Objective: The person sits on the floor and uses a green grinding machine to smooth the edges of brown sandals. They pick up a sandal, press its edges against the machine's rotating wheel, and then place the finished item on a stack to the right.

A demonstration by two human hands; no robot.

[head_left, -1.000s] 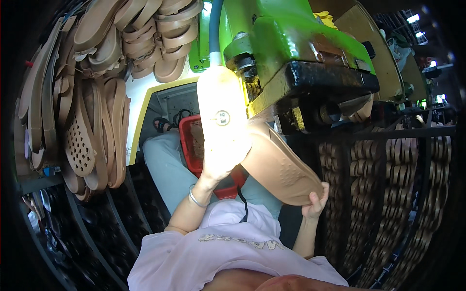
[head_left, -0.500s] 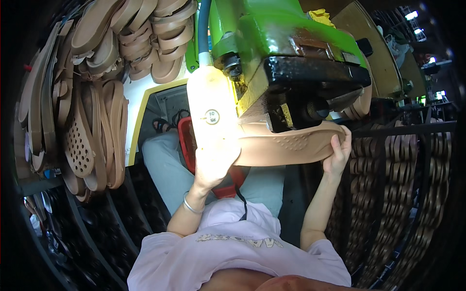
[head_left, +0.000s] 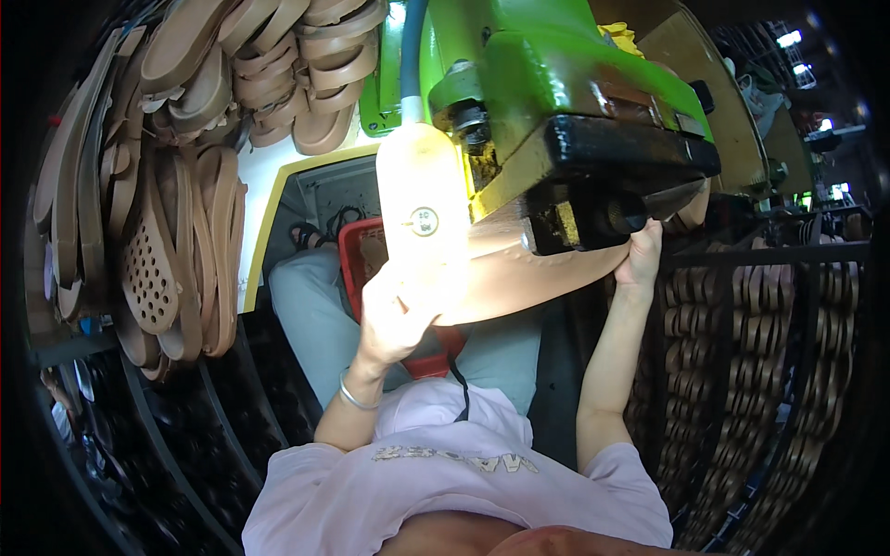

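Note:
A brown moulded shoe sole [head_left: 533, 278] spans my two hands, tilted with its right end higher. My left hand [head_left: 394, 320] closes on its left end, partly washed out by a glowing lamp [head_left: 422, 204]. On the other end, my right hand [head_left: 640, 255] grips with bent fingers close to a dark round knob on the machine. The sole's upper edge passes under the black head [head_left: 565, 222] of a green machine [head_left: 556, 74], which hides where they meet.
Stacks of brown shoes [head_left: 329, 83] and perforated clogs [head_left: 150, 283] crowd the left side. A red basket [head_left: 357, 255] sits between my knees, below the lamp. Racks of brown footwear [head_left: 760, 361] stand at right, behind a dark rail [head_left: 769, 253]. A cardboard box [head_left: 742, 139] is behind the machine.
The sole has tilted, its right end rising and its studded face turning away. My right hand has moved up toward the knob, my left slightly down. The whole view has shifted a little.

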